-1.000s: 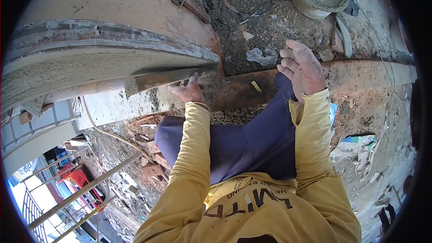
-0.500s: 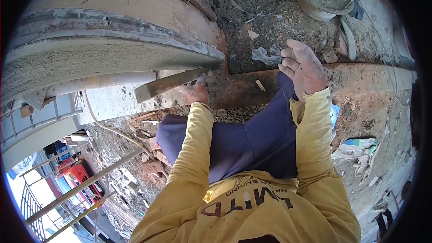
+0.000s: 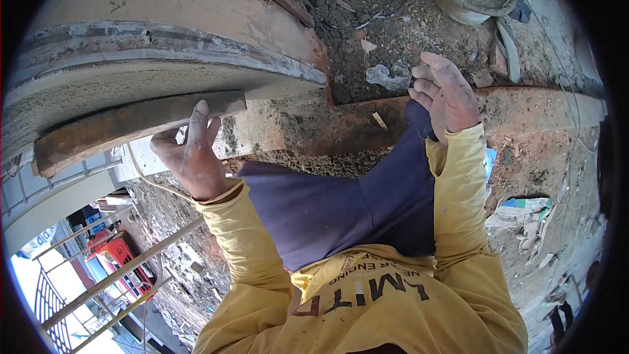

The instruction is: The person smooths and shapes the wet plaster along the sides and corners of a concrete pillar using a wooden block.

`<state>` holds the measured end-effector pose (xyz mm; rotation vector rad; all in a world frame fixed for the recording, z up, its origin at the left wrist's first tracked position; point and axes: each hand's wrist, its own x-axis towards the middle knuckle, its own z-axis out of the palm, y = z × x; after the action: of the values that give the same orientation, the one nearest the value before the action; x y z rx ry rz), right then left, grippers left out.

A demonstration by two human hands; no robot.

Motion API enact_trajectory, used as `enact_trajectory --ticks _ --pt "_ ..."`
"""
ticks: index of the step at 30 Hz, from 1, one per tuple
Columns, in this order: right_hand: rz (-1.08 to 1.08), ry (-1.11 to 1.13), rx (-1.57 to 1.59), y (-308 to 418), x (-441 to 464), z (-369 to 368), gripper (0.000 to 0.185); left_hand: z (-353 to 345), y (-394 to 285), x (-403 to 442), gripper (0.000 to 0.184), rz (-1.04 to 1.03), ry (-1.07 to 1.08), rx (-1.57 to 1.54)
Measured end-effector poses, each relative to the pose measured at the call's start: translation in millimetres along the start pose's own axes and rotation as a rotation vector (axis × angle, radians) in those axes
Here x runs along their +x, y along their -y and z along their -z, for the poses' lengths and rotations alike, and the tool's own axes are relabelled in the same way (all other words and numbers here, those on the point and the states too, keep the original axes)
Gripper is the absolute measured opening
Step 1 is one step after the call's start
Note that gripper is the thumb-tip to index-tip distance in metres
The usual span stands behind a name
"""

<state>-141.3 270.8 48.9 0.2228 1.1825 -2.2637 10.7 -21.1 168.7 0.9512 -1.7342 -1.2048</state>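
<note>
My left hand (image 3: 193, 157) grips a long wooden float (image 3: 131, 121) from below, its thumb laid over the brown face. The float's long side lies close along the rough grey plaster (image 3: 72, 95) under the ledge; whether it touches everywhere I cannot tell. Over my right knee, my right hand (image 3: 449, 95) is raised with the palm partly showing. Its fingers are loosely bent and apart, and I see nothing in them. Pale dust covers both hands.
Above the plaster runs a ledge edge (image 3: 164, 42). A round bucket of grey mix (image 3: 465, 13) stands at the upper right on rubble. A low brick-red curb (image 3: 524, 108) crosses ahead of my knees. Scaffold poles (image 3: 124, 272) and a red vehicle (image 3: 121, 255) show at lower left.
My left hand and the float have moved left along the plaster, and the float's face shows more fully. My right hand has barely shifted.
</note>
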Motion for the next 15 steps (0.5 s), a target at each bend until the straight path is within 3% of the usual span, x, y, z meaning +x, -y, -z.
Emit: enact_trajectory --ticks 3,5,6,7,8,11,15 --pt "0.008 0.010 0.006 0 4 -3 0.035 -4 30 -5 0.052 -0.052 0.036 0.048" --pt "0.014 0.005 0.008 -1 4 -2 0.035 -17 102 -12 0.061 -0.043 0.064 0.082" --pt "0.011 0.004 0.007 -1 5 -2 0.035 -27 136 -16 0.063 -0.034 0.028 0.259" --pt "0.002 0.004 0.006 -2 4 -2 0.035 -26 192 -15 0.077 -0.062 0.029 0.359" --pt "0.004 0.005 0.005 -1 4 -2 0.035 -38 181 -29 0.098 0.004 -0.030 0.669" --pt "0.011 -0.006 -0.011 -2 -2 -4 0.034 -47 214 -37 0.113 0.160 0.108 0.639" --pt "0.015 -0.005 -0.029 -1 2 -5 0.033 -54 194 -39 0.107 0.061 0.054 0.645"
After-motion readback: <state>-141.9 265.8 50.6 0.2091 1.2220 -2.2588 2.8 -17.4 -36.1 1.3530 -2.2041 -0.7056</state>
